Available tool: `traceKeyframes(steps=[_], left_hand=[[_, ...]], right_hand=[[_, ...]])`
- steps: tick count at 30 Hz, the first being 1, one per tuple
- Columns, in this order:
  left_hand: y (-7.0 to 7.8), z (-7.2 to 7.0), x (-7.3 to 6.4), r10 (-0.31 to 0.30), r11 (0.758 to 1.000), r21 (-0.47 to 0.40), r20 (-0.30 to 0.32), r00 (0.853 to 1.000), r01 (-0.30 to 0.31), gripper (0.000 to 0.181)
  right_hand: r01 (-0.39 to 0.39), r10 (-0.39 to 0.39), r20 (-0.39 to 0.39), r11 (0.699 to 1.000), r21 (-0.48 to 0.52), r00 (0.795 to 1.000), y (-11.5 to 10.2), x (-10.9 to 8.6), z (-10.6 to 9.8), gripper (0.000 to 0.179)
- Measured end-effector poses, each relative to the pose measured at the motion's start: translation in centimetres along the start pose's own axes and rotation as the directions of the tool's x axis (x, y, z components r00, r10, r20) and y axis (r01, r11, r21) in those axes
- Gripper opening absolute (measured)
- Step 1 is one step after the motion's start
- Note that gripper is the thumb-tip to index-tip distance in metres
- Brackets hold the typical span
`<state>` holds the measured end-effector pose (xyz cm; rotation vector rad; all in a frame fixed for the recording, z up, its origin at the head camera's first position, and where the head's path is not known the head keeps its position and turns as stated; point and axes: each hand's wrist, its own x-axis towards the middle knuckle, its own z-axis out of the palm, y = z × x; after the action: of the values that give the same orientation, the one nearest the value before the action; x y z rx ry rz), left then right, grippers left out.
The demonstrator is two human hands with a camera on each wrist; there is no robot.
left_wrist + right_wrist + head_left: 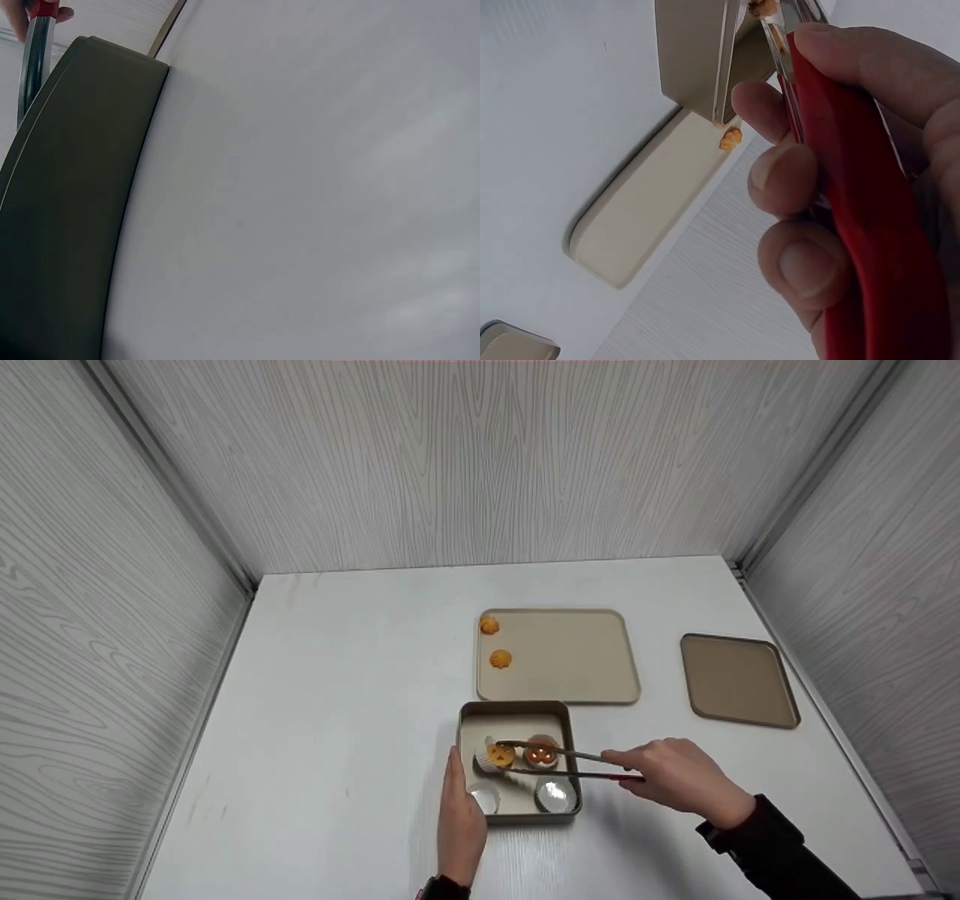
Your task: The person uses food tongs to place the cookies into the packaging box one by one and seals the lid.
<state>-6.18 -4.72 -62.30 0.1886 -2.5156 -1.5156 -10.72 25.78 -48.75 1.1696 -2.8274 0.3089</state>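
My right hand (679,780) grips a pair of red-handled metal tongs (855,195). The tips of the tongs are on either side of a tilted white paper cup (487,759) with a yellow-orange piece marked like a face, inside a deep square box (517,818). Beside it in the box sits a darker orange face-marked piece (541,753) in a pale cup. Two shiny white cups (556,795) stand along the near side. My left hand (461,825), fingers straight, rests along the box's left wall (82,180) and partly hides the near-left cup.
Behind the box lies a flat beige tray (570,656) with two small orange ridged cookies (500,658) on its left side. To the right is a smaller brown tray (739,679). Pale wood-grain panels (480,465) enclose the white table at the back and sides.
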Motion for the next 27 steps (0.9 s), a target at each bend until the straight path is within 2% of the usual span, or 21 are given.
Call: traceKeyframes(steps=[10, 14, 27], left_hand=[[-0.1, 0.1, 0.0, 0.030, 1.000, 0.007, -0.018, 0.999, -0.030, 0.062], [-0.1, 0.1, 0.0, 0.047, 0.999, 0.007, -0.021, 0.999, -0.047, 0.062], [0.0, -0.1, 0.0, 0.026, 1.000, 0.007, -0.017, 1.000, -0.025, 0.064]], right_hand=[[0.038, -0.040, -0.088, 0.999, -0.023, 0.995, -0.3, 0.3, 0.0, 0.039], [0.034, -0.035, -0.073, 0.999, -0.011, 0.997, -0.4, 0.8, 0.1, 0.037], [0.026, -0.024, -0.058, 0.999, 0.036, 0.998, -0.5, 1.5, 0.3, 0.035]])
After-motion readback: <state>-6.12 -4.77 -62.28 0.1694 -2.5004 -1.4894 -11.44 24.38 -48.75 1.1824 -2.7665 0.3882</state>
